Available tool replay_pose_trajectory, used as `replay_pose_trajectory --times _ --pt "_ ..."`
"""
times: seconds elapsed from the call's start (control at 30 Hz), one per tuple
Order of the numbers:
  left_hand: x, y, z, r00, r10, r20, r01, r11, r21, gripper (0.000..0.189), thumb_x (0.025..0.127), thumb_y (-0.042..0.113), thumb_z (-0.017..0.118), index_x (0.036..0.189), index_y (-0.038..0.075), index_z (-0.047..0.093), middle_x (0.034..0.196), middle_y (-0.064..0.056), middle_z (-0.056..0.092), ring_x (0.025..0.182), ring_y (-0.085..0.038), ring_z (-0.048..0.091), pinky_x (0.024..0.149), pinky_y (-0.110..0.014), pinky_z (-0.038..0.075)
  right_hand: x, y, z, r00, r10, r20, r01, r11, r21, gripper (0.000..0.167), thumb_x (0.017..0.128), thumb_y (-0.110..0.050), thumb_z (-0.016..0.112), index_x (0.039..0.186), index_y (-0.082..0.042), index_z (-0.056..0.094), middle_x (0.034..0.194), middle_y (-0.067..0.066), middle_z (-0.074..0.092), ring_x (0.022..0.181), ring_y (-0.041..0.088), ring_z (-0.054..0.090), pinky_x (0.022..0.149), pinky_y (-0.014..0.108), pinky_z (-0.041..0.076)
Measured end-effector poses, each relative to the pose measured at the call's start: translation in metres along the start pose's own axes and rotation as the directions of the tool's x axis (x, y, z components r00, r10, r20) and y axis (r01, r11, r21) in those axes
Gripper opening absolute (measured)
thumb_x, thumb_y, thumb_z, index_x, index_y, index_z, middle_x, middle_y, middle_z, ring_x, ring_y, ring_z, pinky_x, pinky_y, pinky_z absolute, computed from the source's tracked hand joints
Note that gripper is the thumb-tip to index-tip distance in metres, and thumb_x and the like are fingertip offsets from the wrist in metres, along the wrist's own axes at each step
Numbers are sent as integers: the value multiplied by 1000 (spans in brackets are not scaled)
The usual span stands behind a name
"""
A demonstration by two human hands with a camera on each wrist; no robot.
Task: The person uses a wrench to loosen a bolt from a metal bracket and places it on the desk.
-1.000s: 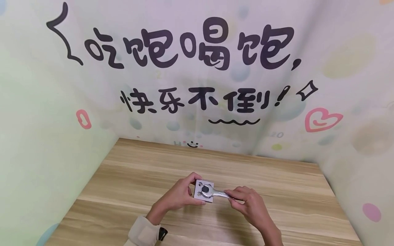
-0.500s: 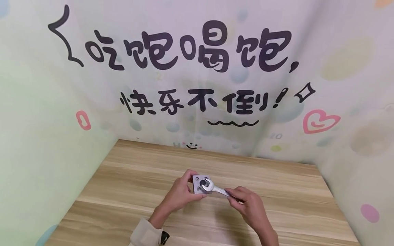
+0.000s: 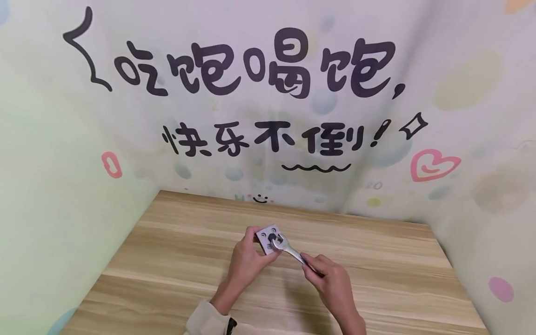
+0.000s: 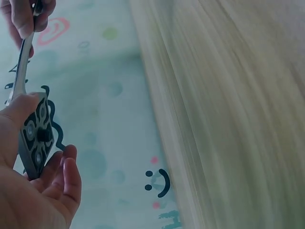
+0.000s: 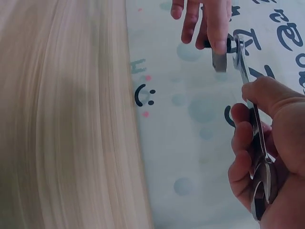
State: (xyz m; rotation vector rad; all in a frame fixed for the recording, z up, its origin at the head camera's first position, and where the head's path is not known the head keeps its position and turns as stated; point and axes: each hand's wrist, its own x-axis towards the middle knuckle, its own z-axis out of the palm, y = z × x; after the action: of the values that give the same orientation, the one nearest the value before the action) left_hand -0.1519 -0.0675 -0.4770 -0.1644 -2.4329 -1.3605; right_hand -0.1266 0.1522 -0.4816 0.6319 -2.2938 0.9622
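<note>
My left hand (image 3: 246,257) grips a square grey metal plate (image 3: 268,231) by its edges, holding it raised and tilted over the table. Round holes surround a dark bolt head (image 3: 271,237) at its centre. On the plate's other face, the bolt's dark end (image 4: 44,135) sticks out in the left wrist view. A silver open-end wrench (image 3: 294,254) is held by its handle in my right hand (image 3: 333,282). In the head view the wrench's mouth overlaps the bolt head, and its shaft slopes down to the right. The right wrist view shows the wrench's rear end (image 5: 263,188) along my palm.
Below both hands spreads a wood-grain table (image 3: 201,218). A pale printed backdrop (image 3: 268,104) with large dark characters rises along its far edge and both sides. My left arm has a cream sleeve (image 3: 207,318) and a black band (image 3: 231,324).
The plate has moved up and slightly left in the head view and has turned anticlockwise. The wrench has swung from nearly level to a slope, its mouth shifting off-centre on the bolt head.
</note>
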Motion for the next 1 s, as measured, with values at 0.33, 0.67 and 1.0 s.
replay_pose_trajectory --times 0.33,0.67,1.0 --pt "1 1 5 999 4 -51 -2 999 39 61 67 28 91 113 12 55 90 -1 69 83 -21 66 65 -27 47 3 -7 5 1000 -6 -27 5 998 -61 32 72 -3 84 101 -15 80 70 -16 60 55 -9 36 48 9 31" --pt "0 2 3 999 -5 -48 7 999 47 61 67 24 91 114 12 55 89 -2 68 82 -23 66 64 -26 45 3 -15 9 999 39 0 -39 996 -74 33 72 -3 85 102 -15 80 67 -17 56 55 -9 32 48 8 27" --pt "1 -2 -5 997 39 70 -38 999 -13 62 67 27 92 116 15 54 92 2 68 85 -17 63 71 -26 46 4 -12 5 1000 -4 2 4 995 -98 32 71 -4 84 100 -17 80 71 -17 61 57 -10 37 49 10 31"
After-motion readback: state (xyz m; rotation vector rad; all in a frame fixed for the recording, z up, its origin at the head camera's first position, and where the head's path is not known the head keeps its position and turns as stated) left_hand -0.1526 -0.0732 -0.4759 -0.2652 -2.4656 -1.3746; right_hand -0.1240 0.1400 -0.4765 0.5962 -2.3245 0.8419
